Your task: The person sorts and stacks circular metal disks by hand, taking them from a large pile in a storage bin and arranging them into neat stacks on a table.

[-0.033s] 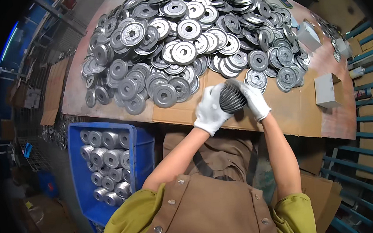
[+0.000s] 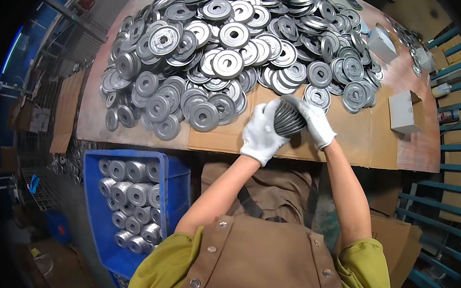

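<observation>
Both gloved: left hand (image 2: 261,133), right hand (image 2: 317,124); fingers (image 2: 304,110) bent part-open around disc stack (image 2: 289,120), gripping opposite sides.

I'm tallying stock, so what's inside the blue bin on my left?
The blue bin holds stacked silvery metal discs with centre holes, set in rows. Anything beneath or behind those showing is covered.

Dark disc stack (image 2: 289,120), fanned; between left hand (image 2: 262,134) and right hand (image 2: 316,123).

The disc pile (image 2: 234,45) runs past the top edge; the held stack (image 2: 287,120) partly hides the left fingers (image 2: 270,111).
</observation>
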Motion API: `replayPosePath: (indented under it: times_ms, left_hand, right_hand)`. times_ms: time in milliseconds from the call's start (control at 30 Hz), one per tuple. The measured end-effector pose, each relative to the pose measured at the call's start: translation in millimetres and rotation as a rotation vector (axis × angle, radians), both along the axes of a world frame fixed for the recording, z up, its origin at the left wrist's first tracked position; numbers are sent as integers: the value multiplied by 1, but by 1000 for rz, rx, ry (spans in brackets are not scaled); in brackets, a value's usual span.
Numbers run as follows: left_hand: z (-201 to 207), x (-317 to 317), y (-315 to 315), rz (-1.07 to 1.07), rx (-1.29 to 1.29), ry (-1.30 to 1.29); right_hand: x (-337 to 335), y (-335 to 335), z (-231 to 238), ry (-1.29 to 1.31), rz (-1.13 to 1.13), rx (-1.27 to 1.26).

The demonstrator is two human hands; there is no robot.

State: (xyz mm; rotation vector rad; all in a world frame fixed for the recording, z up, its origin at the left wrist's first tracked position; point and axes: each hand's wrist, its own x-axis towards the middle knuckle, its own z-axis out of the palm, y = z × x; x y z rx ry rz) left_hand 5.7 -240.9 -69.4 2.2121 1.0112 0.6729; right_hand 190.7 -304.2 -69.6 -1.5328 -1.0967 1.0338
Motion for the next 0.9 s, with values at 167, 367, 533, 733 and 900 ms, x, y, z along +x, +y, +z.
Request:
replayPosePath:
  times_ms: [167,367,533,733,900]
  left_hand:
    - [-21,2,5,59,-45,-256]
    - [-9,-23,6,82,-70,-200]
    - [-35,-18,-1,137,-25,-266]
    - [-50,-29,7,107,181,-395]
    - [-40,-16,2,90,103,-337]
  right_hand:
    - [-7,7,11,-15,-40,28]
    - [-34,16,30,114,9,40]
    - [-24,16,-2,19,-68,48]
    - [-110,4,52,-1059,-16,185]
    - [-25,29,4,197,-21,-155]
